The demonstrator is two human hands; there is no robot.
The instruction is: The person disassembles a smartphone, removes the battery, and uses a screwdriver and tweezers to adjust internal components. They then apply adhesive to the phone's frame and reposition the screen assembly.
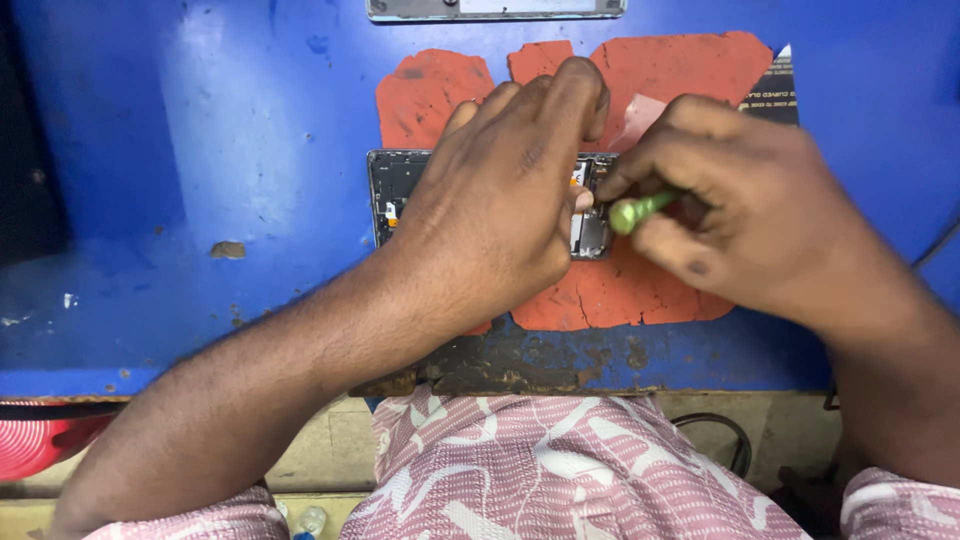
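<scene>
An opened phone (392, 188) lies flat on a worn orange mat (620, 290) in the middle of a blue workbench (200, 150). My left hand (500, 200) rests on top of the phone and covers most of it, fingers pressing it down. My right hand (730, 200) grips a thin green-handled tool (640, 211), whose tip points at the phone's right end beside my left thumb. The tip itself is hidden between the fingers.
A second flat device (495, 8) lies at the bench's far edge. A dark printed card (775, 95) sticks out from under the mat at right. The bench's front edge (560, 370) is chipped and dirty. A black cable (715, 435) lies below, and a red object (40, 440) sits lower left.
</scene>
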